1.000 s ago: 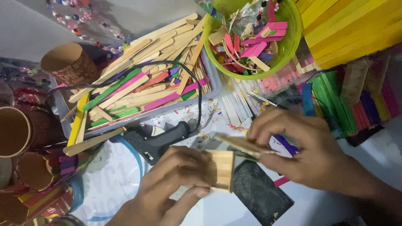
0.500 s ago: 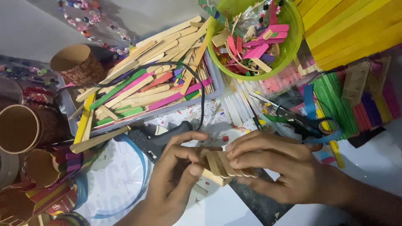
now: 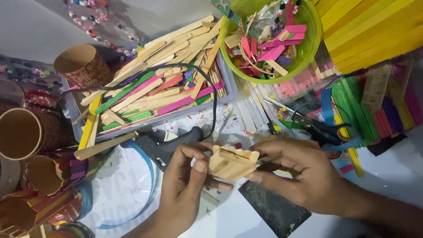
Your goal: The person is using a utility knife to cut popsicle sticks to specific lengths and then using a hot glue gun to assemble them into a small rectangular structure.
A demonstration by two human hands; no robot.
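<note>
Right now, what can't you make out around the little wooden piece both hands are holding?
- Wooden piece, head view: underside and far end hidden by the left hand and right hand.
- Glue gun: nozzle hidden behind the left hand.
- Scissors: blades blurred amid clutter.
- Paper cups: cut off by the left edge.

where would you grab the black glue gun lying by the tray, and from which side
Probably by its handle. The glue gun lies flat on the table between the tray of craft sticks and the left hand. Its lower left end looks free of clutter, so come from above there, clear of the end where the black cord loops off.
</note>
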